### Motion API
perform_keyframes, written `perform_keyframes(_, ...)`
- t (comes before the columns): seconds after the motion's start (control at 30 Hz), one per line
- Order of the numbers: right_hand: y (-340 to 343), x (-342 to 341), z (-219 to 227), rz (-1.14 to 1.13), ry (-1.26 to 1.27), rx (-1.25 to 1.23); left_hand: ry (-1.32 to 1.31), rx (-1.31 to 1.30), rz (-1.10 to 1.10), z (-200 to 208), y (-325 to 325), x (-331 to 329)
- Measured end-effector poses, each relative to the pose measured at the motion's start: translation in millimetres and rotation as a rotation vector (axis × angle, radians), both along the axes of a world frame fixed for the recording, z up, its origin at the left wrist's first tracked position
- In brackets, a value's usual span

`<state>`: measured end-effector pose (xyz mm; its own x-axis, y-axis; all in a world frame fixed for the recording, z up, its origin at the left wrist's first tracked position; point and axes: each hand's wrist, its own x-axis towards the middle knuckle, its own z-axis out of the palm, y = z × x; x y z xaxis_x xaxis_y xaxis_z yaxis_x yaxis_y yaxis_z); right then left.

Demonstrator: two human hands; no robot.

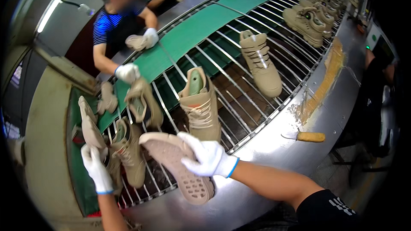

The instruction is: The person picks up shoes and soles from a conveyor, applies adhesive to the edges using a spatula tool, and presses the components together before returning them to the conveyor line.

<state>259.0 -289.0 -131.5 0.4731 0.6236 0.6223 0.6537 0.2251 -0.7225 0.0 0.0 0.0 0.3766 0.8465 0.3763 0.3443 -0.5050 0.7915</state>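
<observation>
My right hand (205, 156), in a white glove, grips a tan shoe (175, 167) turned sole up over the near edge of a metal rod conveyor (239, 98). My left hand (96, 167), also gloved, holds a tan shoe sole (90, 128) by its lower end, next to another tan shoe (128, 154) lying on the rods. Two more tan shoes (200, 107) (143, 105) stand just beyond my hands, the first with a green last inside.
A further tan shoe (261, 64) sits mid-conveyor, and several more (310, 21) crowd the far right. A green belt (192, 30) runs along the far side. A person across (117, 30) in white gloves handles shoe parts. A yellow-handled brush (306, 137) lies on the steel rim.
</observation>
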Motion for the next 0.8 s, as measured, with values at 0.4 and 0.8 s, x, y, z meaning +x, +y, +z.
perform_keyframes(0.4, -26, -55, 23, 0.361, 0.189, -0.528, 0.615, 0.519, 0.145, -57, -388, -189)
perform_keyframes(0.8, -54, -6, 14, -0.244, 0.045, -0.416, 0.097, 0.482, 0.008, -93, -403, -103)
